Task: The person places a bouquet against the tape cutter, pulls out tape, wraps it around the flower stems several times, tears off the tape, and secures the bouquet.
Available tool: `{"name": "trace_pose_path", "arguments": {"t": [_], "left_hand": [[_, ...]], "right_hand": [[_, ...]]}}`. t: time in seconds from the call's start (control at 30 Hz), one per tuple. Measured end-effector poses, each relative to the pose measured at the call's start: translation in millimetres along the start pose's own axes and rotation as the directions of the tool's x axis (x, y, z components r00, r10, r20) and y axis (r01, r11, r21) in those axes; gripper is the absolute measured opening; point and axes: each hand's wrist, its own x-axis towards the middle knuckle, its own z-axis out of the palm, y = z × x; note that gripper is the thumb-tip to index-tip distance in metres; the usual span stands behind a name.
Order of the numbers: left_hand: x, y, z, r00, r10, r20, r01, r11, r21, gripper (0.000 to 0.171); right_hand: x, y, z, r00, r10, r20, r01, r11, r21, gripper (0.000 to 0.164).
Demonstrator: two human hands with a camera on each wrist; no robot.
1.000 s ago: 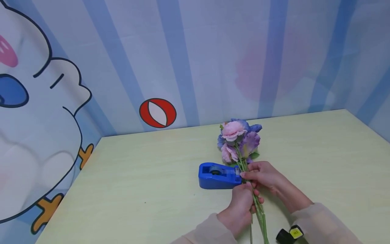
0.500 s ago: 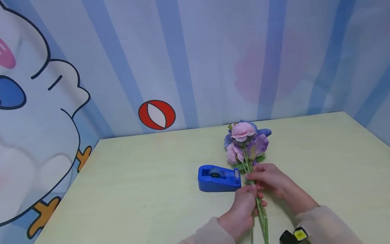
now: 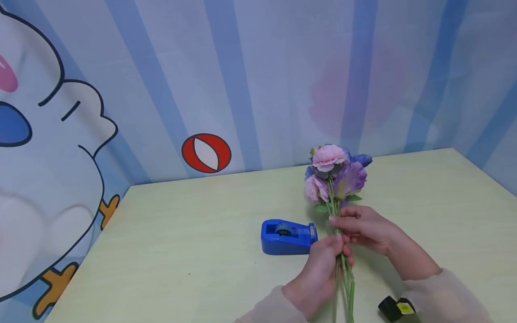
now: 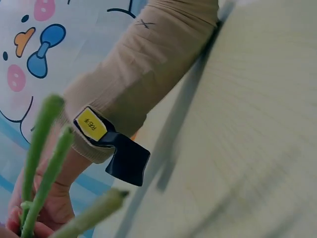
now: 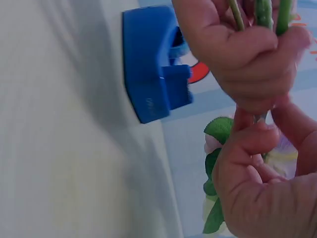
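A bouquet of artificial flowers (image 3: 329, 158) with pink, purple and blue heads leans up and away over the table. My left hand (image 3: 319, 271) grips its green stems (image 3: 349, 287) around the middle, fingers wrapped about them. Just above it, my right hand (image 3: 369, 229) pinches the stems below the flower heads between thumb and fingers. In the right wrist view the left fist (image 5: 247, 59) encloses the stems and the right hand (image 5: 267, 178) sits right against it. Cut stem ends (image 4: 49, 119) stick out in the left wrist view.
A blue tape dispenser (image 3: 288, 237) with a roll in it stands on the pale table (image 3: 181, 233), left of the stems. A black wrist camera (image 3: 396, 308) with a yellow label is at the right sleeve. Behind the table rises a printed blue backdrop (image 3: 274, 89).
The bouquet has shifted right, and its heads now stand higher. Both hands have moved right with it, away from the tape dispenser, keeping their hold on the stems.
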Motion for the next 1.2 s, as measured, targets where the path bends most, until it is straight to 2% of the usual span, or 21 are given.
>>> {"name": "trace_pose_path", "arguments": {"t": [0.17, 0.27, 0.37, 0.43, 0.53, 0.63, 0.77, 0.83, 0.87, 1.07, 1.13, 1.2], "left_hand": [[-1.4, 11.8, 0.9, 0.991, -0.056, 0.122, 0.074, 0.987, -0.145, 0.017], [-3.4, 17.9, -0.4, 0.969, -0.079, 0.235, 0.129, 0.97, -0.204, 0.019], [-5.7, 22.2, -2.3, 0.929, -0.087, 0.361, 0.184, 0.953, -0.242, 0.022], [-7.1, 24.5, -3.5, 0.896, -0.099, 0.433, 0.231, 0.937, -0.262, 0.024], [-8.8, 26.9, -4.2, 0.858, -0.109, 0.502, 0.288, 0.911, -0.296, 0.027], [-11.0, 28.9, -3.9, 0.838, -0.117, 0.533, 0.329, 0.888, -0.321, 0.03], [-13.5, 30.3, -2.9, 0.82, -0.119, 0.56, 0.353, 0.875, -0.331, 0.031], [-13.7, 30.0, -2.2, 0.822, -0.111, 0.558, 0.349, 0.873, -0.34, 0.03], [-13.7, 29.7, -1.9, 0.828, -0.103, 0.551, 0.338, 0.875, -0.346, 0.029], [-8.6, 23.6, 0.9, 0.917, -0.028, 0.398, 0.183, 0.917, -0.356, 0.025], [-6.7, 21.0, 1.8, 0.936, -0.012, 0.351, 0.142, 0.927, -0.347, 0.024], [-5.8, 19.0, 3.1, 0.947, 0.0, 0.322, 0.113, 0.937, -0.332, 0.023]], "right_hand": [[-5.3, -7.9, -10.8, 0.991, -0.044, 0.127, 0.027, 0.991, 0.13, 0.02], [-6.3, -9.4, -13.9, 0.974, -0.076, 0.211, 0.021, 0.968, 0.251, 0.029], [-4.8, -7.6, -12.9, 0.933, -0.132, 0.335, 0.009, 0.938, 0.346, 0.035], [-3.1, -4.9, -11.2, 0.886, -0.184, 0.425, 0.0, 0.918, 0.396, 0.04], [-1.4, -1.3, -7.4, 0.827, -0.252, 0.502, -0.002, 0.892, 0.452, 0.043], [-1.3, 1.2, -5.3, 0.792, -0.301, 0.531, -0.006, 0.866, 0.501, 0.042], [-2.3, 2.9, -4.9, 0.775, -0.346, 0.529, 0.011, 0.844, 0.536, 0.034], [-2.1, 3.3, -5.2, 0.777, -0.358, 0.517, 0.028, 0.841, 0.541, 0.032], [-1.6, 3.1, -5.4, 0.78, -0.365, 0.508, 0.045, 0.843, 0.536, 0.033], [-0.3, -0.4, -7.5, 0.858, -0.32, 0.402, 0.096, 0.869, 0.486, 0.032], [-0.7, -1.6, -7.6, 0.881, -0.289, 0.374, 0.092, 0.881, 0.464, 0.029], [-1.4, -2.8, -8.0, 0.892, -0.27, 0.362, 0.09, 0.892, 0.443, 0.029]]}}
